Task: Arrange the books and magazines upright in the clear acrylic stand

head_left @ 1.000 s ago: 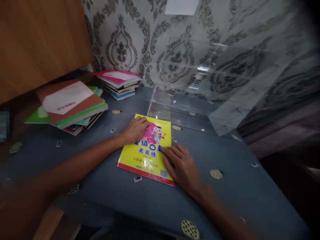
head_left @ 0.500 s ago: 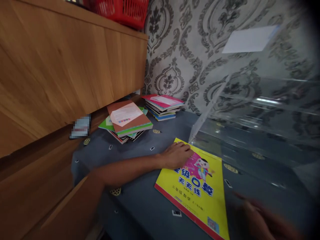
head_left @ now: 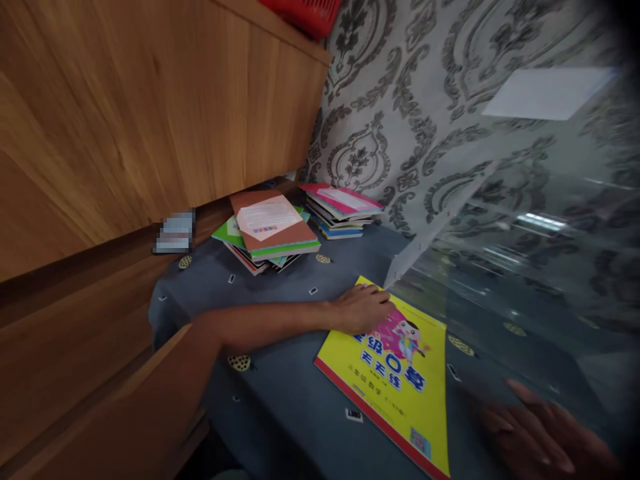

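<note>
My left hand (head_left: 361,309) lies palm-down over the upper left of the yellow workbook (head_left: 393,373), fingers together and slightly bent; its thumb is hidden, so I cannot tell whether it pinches the edge. My right hand (head_left: 540,430) is blurred, fingers loosely apart, off the cover to the book's right; I cannot tell if it touches the cloth (head_left: 280,293).

I judge the step in hand to be steadying the workbook with the left alone. Lifting it would call for right fingertips under its near edge.

Just beyond the left fingertips stands a clear rack (head_left: 543,221), wallpaper and cloth showing through it. Farther out, left of those fingers, sit a brown-topped stack (head_left: 275,230) and a pink-topped stack (head_left: 343,208). Farthest, a red basket (head_left: 313,15) shows only its lower part, contents out of view.
</note>
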Demonstrator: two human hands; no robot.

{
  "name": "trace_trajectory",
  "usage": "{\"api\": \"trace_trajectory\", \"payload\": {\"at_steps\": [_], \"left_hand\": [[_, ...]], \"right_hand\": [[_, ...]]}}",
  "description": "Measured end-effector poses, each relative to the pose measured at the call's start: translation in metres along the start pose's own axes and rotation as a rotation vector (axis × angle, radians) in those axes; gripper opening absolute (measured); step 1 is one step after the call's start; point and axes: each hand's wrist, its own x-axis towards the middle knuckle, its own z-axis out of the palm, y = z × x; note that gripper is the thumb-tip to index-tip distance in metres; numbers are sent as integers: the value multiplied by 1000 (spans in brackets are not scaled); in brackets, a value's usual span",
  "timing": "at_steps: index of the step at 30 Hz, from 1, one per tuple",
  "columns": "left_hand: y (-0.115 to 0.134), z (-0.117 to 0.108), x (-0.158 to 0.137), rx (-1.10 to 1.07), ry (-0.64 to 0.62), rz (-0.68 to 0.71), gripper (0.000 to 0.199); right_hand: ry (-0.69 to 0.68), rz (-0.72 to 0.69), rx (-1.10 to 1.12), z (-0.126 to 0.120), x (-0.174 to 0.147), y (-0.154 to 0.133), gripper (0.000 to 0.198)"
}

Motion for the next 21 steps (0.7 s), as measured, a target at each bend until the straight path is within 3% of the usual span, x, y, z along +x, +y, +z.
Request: {"api": "trace_trajectory", "payload": {"at_steps": [2, 4, 10, 15, 21], "left_hand": [[0, 1, 0, 12, 4, 1, 27], [0, 2, 0, 28, 7, -4, 27], [3, -2, -1, 60, 2, -31, 23], [5, -7, -2, 42, -23, -44, 22], [4, -3, -2, -17, -21, -30, 26]], "right_hand": [[-51, 259, 250, 0, 2, 5, 32], [-59, 416, 402, 1, 5, 9, 26], [-120, 523, 483, 5, 4, -15, 32], [-229, 626, 666, 11, -4, -33, 53], [-307, 697, 820, 13, -9, -26, 41]]}}
